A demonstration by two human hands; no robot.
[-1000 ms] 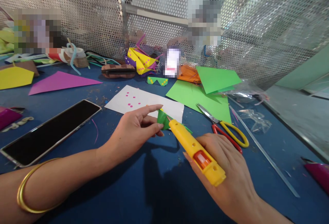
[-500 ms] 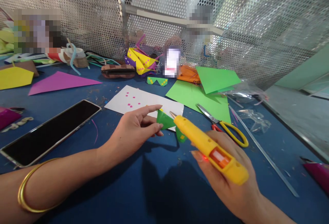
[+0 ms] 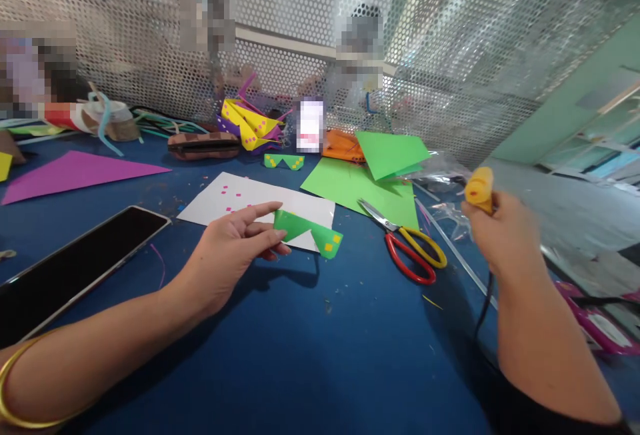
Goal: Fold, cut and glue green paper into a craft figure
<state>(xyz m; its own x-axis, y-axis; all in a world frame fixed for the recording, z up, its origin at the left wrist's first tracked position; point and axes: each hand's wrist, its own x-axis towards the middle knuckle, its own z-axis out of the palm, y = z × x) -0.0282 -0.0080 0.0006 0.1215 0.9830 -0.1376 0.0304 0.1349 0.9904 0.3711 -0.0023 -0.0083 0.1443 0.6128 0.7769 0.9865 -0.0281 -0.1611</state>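
My left hand [image 3: 235,248] pinches one end of a folded green paper piece [image 3: 307,232] with small yellow squares, held just above the blue table [image 3: 320,348] near a white sheet [image 3: 240,198] dotted with pink bits. My right hand [image 3: 503,235] is raised at the right, closed around a yellow glue gun [image 3: 479,188] whose dark cord [image 3: 484,305] hangs down. Between the hands lie scissors [image 3: 407,248] with red and yellow handles.
A black phone [image 3: 75,265] lies at the left. Green sheets [image 3: 370,182], a purple triangle [image 3: 75,172], yellow-purple paper crafts [image 3: 250,125], another green piece [image 3: 283,161] and a brown case [image 3: 203,145] lie toward the perforated metal screen [image 3: 450,55]. A clear strip [image 3: 455,248] and plastic wrap [image 3: 445,212] sit at the right.
My right hand has lifted the glue gun away from the green piece and swung it up to the right. The green piece now hangs unfolded wider from my left fingers. The view shifted right.
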